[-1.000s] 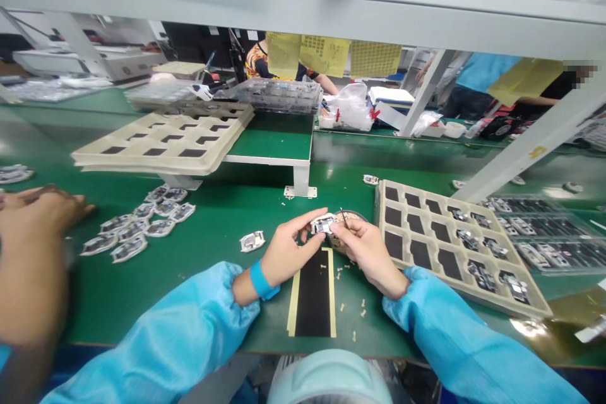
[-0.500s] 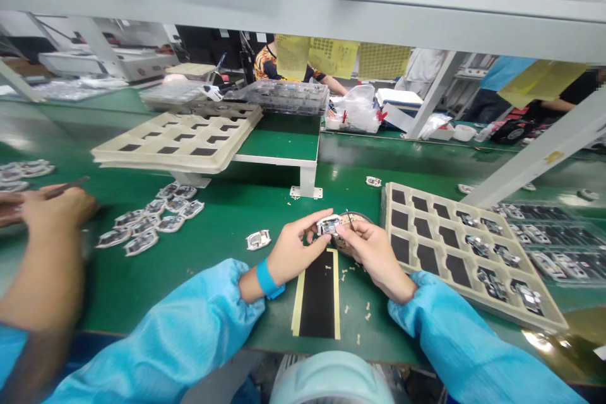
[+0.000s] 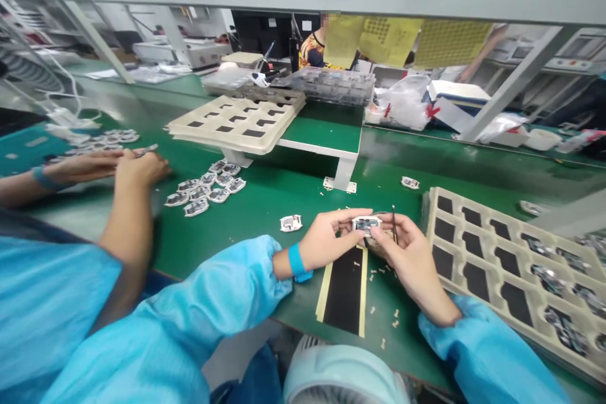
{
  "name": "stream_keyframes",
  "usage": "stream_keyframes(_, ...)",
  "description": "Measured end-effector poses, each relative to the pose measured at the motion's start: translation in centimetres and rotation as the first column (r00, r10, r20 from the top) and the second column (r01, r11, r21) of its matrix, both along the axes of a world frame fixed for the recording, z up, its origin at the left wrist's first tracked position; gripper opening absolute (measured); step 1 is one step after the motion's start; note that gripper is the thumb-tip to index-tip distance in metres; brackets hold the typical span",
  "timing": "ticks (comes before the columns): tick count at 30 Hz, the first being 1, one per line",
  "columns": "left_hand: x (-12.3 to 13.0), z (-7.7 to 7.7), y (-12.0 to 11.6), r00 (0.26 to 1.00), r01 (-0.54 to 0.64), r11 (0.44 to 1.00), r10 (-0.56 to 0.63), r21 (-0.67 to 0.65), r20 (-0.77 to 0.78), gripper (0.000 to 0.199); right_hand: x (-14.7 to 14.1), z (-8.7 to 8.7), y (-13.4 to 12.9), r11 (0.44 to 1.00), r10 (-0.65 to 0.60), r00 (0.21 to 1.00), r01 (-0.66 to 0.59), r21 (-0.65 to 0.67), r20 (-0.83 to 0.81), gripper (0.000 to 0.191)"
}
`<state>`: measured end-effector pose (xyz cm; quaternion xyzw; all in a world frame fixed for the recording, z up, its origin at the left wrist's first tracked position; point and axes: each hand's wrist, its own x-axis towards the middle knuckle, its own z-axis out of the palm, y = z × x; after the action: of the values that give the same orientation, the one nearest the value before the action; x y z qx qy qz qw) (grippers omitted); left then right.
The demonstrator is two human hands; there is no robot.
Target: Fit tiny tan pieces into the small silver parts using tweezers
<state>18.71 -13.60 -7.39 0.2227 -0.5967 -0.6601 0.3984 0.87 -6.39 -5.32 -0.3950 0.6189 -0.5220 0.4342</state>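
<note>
A small white-framed part with electronics inside (image 3: 366, 225) is pinched between my two hands above a black mat with yellow taped edges (image 3: 343, 290). My left hand (image 3: 331, 237) grips its left side, thumb in front and fingers behind. My right hand (image 3: 407, 249) holds its right side, with the thumb on the front; a thin dark tool (image 3: 394, 223) stands upright among its fingers. Partly hidden behind my right hand is a round dish. Small beige pieces (image 3: 396, 314) lie scattered right of the mat. A similar white part (image 3: 290, 223) rests on the green table to the left.
A cream tray (image 3: 487, 303) with black-lined compartments, some holding parts, lies right. Another tray (image 3: 237, 123) sits on a raised green shelf (image 3: 326, 129). Several white parts (image 3: 208, 186) are grouped left, near a co-worker's hands (image 3: 137, 170). A light-blue rounded object (image 3: 343, 372) is at the lower edge.
The camera view has turned left, shifting the scene rightward. Both hands still hold the part; the thin tool now stands more upright. More of the co-worker on the left shows.
</note>
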Motion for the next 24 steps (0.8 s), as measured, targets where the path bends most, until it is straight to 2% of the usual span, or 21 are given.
stream_keyframes(3, -0.3, 0.4, 0.1, 0.98, 0.117, 0.976, -0.083, 0.182, -0.183, 0.051, -0.2, -0.1, 0.0, 1.0, 0.026, 1.0, -0.026, 0.001, -0.01, 0.079)
stream_keyframes(7, -0.2, 0.7, 0.3, 0.961, 0.172, 0.96, -0.115, 0.219, -0.251, 0.037, -0.3, 0.4, 0.2, 0.997, 0.075, 0.997, -0.075, 0.018, -0.023, 0.07)
stream_keyframes(8, -0.2, 0.6, 0.4, 0.969, 0.149, 0.97, -0.105, 0.194, -0.222, 0.035, -0.3, 0.6, 0.2, 0.996, 0.089, 0.995, -0.088, 0.026, -0.036, 0.066)
stream_keyframes(10, 0.0, 0.4, 0.4, 0.997, 0.044, 0.997, -0.039, 0.061, -0.071, 0.03, -0.2, 0.7, 0.1, 0.994, 0.103, 0.992, -0.101, 0.027, -0.071, 0.058)
stream_keyframes(12, 0.0, 0.1, 0.3, 0.994, -0.041, 0.993, 0.052, -0.114, 0.096, 0.027, 0.1, 0.5, 0.1, 0.993, 0.114, 0.988, -0.114, 0.01, -0.104, 0.055)
stream_keyframes(14, 0.0, -0.2, 0.2, 0.981, -0.068, 0.978, 0.101, -0.195, 0.168, 0.026, 0.3, 0.2, 0.0, 0.992, 0.126, 0.982, -0.129, -0.011, -0.139, 0.056)
stream_keyframes(19, -0.1, -0.7, 0.6, 0.984, -0.101, 0.987, 0.118, -0.126, 0.137, 0.028, 0.7, -0.7, 0.3, 0.991, 0.13, 0.976, -0.135, -0.016, -0.174, 0.06)
stream_keyframes(24, -0.2, -0.6, 1.0, 0.985, -0.127, 0.978, 0.144, -0.165, 0.097, 0.024, 1.1, -1.1, 0.7, 0.992, 0.125, 0.978, -0.128, -0.009, -0.17, 0.063)
